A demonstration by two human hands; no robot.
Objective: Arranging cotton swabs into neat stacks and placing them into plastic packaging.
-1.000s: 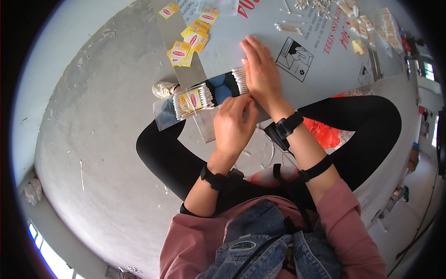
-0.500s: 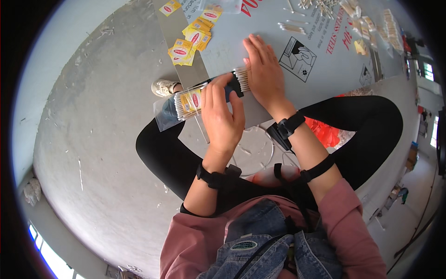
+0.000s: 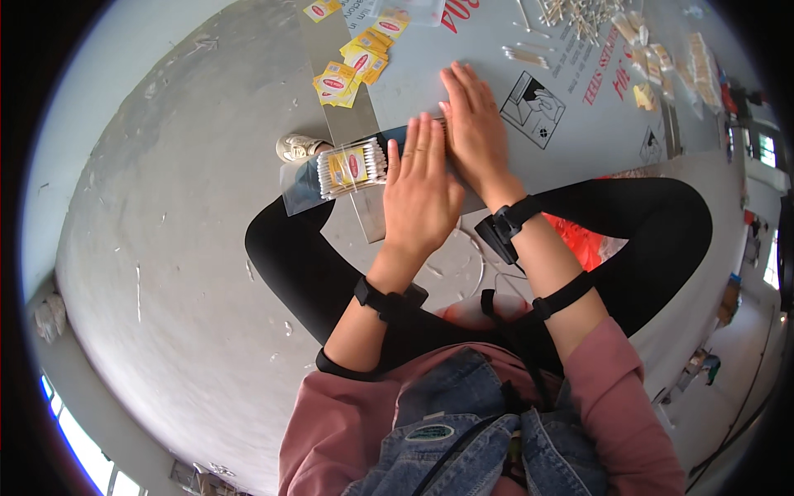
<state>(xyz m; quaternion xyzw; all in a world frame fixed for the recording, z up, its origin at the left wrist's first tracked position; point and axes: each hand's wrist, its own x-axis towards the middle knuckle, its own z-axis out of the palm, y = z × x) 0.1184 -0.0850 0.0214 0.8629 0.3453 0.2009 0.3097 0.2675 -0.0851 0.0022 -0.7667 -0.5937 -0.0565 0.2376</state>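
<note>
Lays left hand [image 3: 423, 186] palm down near the table's near-left corner, with fingers straight and slightly parted, gripping nothing visible. Places right hand [image 3: 478, 136] just to the right, also flat, with fingers extended close together; cannot tell of anything under either palm. Shows, left of the left fingers, a flat bundle of white cotton swabs [image 3: 374, 161] with a yellow paper label [image 3: 347, 168], in or on a clear plastic sleeve [image 3: 301, 186] overhanging the left edge of a grey, film-covered table [image 3: 529, 178]. Includes overlapping yellow paper packets [image 3: 361, 61] at far left, loose white-tipped swabs [image 3: 575, 18] at far right.
</note>
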